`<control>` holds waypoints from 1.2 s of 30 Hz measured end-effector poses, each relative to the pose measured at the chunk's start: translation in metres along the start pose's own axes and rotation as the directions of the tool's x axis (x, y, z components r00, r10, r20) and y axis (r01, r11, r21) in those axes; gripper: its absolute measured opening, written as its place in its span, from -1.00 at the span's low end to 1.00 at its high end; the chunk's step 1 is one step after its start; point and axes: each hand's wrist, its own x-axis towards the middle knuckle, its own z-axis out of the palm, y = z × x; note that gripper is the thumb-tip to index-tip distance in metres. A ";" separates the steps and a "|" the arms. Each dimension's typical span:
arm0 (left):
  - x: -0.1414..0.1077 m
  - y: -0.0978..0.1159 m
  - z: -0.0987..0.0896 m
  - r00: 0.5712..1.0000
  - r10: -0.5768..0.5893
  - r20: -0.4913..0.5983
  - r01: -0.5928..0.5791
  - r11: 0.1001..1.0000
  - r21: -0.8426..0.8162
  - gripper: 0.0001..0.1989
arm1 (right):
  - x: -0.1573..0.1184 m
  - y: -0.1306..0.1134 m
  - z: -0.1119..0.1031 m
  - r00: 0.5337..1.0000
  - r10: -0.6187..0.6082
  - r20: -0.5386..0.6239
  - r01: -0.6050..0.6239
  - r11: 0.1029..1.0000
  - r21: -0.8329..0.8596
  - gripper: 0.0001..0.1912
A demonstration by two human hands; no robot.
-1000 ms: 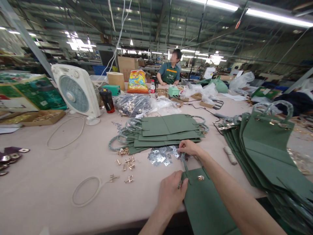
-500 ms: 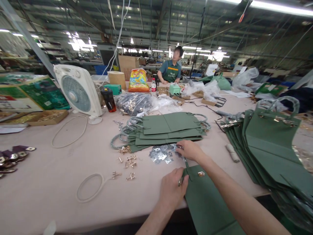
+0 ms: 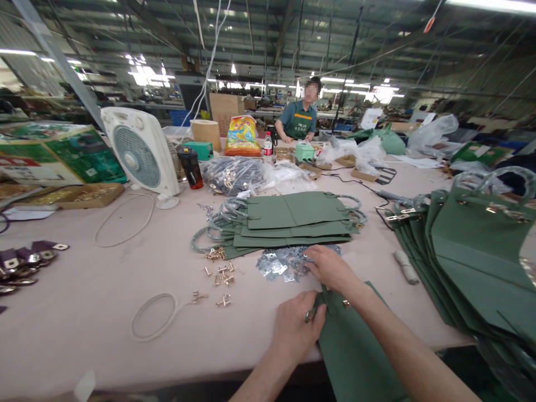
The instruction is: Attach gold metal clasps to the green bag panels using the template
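Observation:
A green bag panel point(image 3: 355, 340) with a small gold-coloured metal fitting point(image 3: 346, 304) near its top hangs over the table's front edge. My left hand point(image 3: 299, 324) is closed on the left edge of this panel, with the thumb on top. My right hand point(image 3: 333, 269) reaches over the panel's top to a heap of flat silver metal plates point(image 3: 274, 265). Its fingers are bent together at the heap's right side; whatever they pinch is hidden. Left of the heap lie several gold-coloured pronged fittings point(image 3: 225, 276).
Behind the plates lies a stack of green panels with looped handles point(image 3: 293, 212). More green bag pieces point(image 3: 464, 251) rest at the right. A white fan point(image 3: 140, 151), a dark bottle point(image 3: 190, 167) and a cord loop point(image 3: 154, 317) are leftward. A co-worker point(image 3: 299, 120) is across the table.
My right hand has shifted slightly right and down along the plates, spreading some to the right. The green panel's top has tilted and its fitting is now partly covered by my right forearm.

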 end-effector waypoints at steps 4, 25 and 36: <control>0.000 0.002 -0.001 1.000 -0.012 0.010 0.012 1.000 0.009 -0.80 | 0.012 0.010 0.012 0.999 0.022 0.044 -0.022 1.000 0.001 -0.48; -0.002 0.003 0.001 0.999 -0.038 -0.004 0.039 0.999 0.028 -0.74 | 0.076 0.030 0.006 0.976 0.213 -0.045 -0.209 0.975 0.075 -0.63; 0.001 0.002 0.003 0.998 -0.070 -0.010 0.070 0.996 0.052 -0.78 | 0.011 0.006 0.031 1.000 -0.007 0.027 0.007 1.000 0.001 -0.41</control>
